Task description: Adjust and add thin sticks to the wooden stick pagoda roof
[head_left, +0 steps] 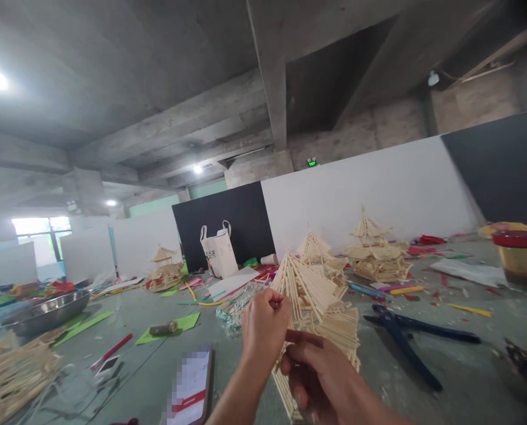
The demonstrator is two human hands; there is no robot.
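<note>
Left hand: the left hand (263, 324) is clenched on the upper slope of the stick model (316, 307), fingers curled round the sticks near its peak.
Right hand: the right hand (319, 372) grasps the same stick model lower down, thumb and fingers pinching its layered lower edge.
Stick model: a pale roof-shaped build of thin sticks, held up off the table (467, 378) between both hands, its peak tilted away from the person.
Containers: a jar with a red lid (521, 260) stands far right of the stick model, with something dark yellow in it; what it is cannot be told. A metal bowl (46, 311) sits far left of the model, its contents hidden by the rim. A white bag with handles (219, 251) stands upright beyond the model to the left, against a dark panel; its inside is not in view.
Nearby things: blue-handled pliers (409, 336) lie just right of the stick model. A phone (191, 386) lies left of it, close to the left wrist. A clear crumpled wrapper (237, 307) lies just behind the left hand.
Other builds: a second stick roof (319, 251) and a stick pavilion (374, 251) stand behind the model; a loose heap of sticks (10, 372) lies far left.
Open room: bare table shows right of the pliers and between the phone and the model; coloured paper scraps litter the far side.
</note>
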